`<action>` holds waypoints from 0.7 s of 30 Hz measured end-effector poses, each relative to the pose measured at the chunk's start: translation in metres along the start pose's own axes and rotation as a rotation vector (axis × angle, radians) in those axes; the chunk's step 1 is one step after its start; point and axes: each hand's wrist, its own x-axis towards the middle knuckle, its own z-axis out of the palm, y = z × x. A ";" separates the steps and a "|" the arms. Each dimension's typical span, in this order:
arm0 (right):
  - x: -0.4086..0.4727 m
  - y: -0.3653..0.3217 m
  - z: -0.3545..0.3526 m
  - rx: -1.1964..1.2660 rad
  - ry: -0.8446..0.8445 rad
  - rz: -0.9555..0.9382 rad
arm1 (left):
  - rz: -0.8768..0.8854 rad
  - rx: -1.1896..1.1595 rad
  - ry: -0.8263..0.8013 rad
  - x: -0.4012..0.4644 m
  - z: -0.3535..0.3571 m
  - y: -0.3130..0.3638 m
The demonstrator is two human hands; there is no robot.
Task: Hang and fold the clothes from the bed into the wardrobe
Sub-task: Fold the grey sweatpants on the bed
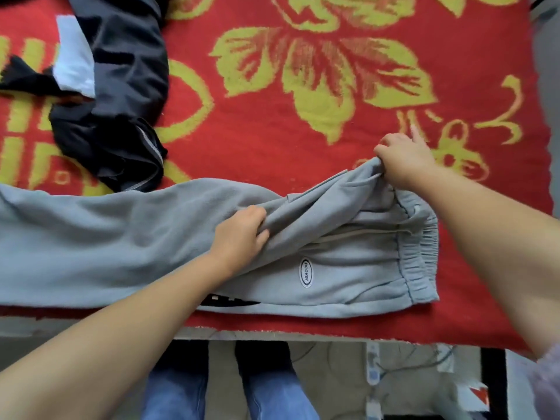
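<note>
Grey sweatpants point(121, 237) spread flat across the near edge of the bed point(257, 140), elastic waistband off to the right, oval logo patch facing up. Left hand point(242, 234) bunching a fold near the crotch, fingers curled into the cloth. Right hand point(403, 160) clamped on the far corner of the waist, lifting it off the red floral blanket point(363, 25). Dark jacket point(121, 95) heaped at far left, just beside the trouser leg, possibly touching it. Blue-jeaned legs point(175, 395) down below.
</note>
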 end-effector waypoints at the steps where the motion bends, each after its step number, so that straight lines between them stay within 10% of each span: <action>1: -0.014 0.010 -0.005 -0.015 0.086 -0.052 | 0.036 0.009 0.031 -0.005 -0.005 0.001; 8: -0.177 0.024 0.020 0.162 0.160 -0.231 | 0.330 0.133 -0.109 -0.047 -0.023 0.024; 13: -0.247 -0.030 0.111 0.179 -0.192 -0.319 | 0.477 0.334 -0.336 -0.092 0.024 0.005; 16: -0.253 -0.044 0.146 0.423 -0.285 -0.061 | 0.357 0.428 -0.474 -0.106 0.040 -0.009; 21: -0.223 -0.017 0.148 1.092 0.132 0.683 | 0.139 0.504 -0.314 -0.105 0.041 -0.010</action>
